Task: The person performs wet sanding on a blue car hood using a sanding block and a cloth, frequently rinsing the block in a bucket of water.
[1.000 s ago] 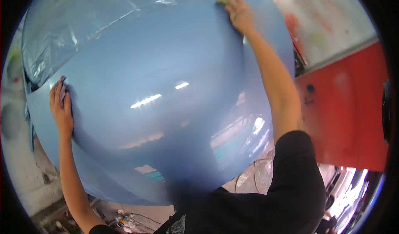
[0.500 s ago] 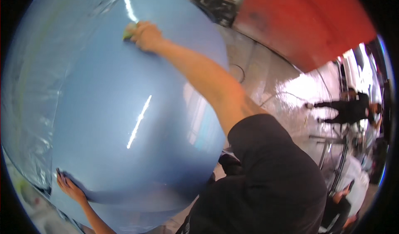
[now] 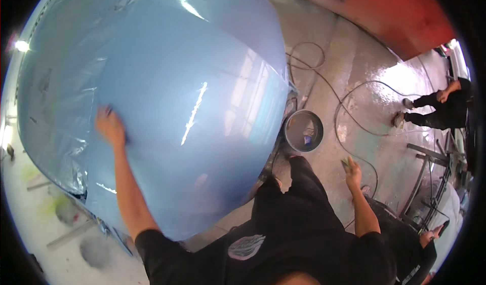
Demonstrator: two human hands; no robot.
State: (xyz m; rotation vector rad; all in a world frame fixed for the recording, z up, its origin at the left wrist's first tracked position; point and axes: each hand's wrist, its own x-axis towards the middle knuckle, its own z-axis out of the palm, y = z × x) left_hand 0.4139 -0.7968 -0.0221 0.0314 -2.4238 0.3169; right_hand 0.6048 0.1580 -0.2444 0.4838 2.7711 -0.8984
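A glossy light-blue car panel (image 3: 162,158), curved like a hood, fills the left half. My left hand (image 3: 111,129) lies against it near the plastic sheeting, fingers curled around a small dark thing (image 3: 108,110) whose kind I cannot make out. My right hand (image 3: 353,175) is raised over the floor to the right, away from the panel, with a thin green pad (image 3: 346,162) pinched in its fingers. Between panel and right hand stands a round grey bucket (image 3: 304,111) holding liquid and some pale and blue pieces.
Clear plastic sheeting (image 3: 55,97) covers the far left. A hose (image 3: 349,118) loops across the wet floor (image 3: 324,92). A red panel (image 3: 385,16) stands at the upper right. One person (image 3: 440,107) stands at the right; another hand (image 3: 432,234) shows below, beside a metal stand (image 3: 428,156).
My right hand has come off the panel and swung right over the floor with the green pad. My left hand has slid farther up the panel. The view has turned, showing the bucket.
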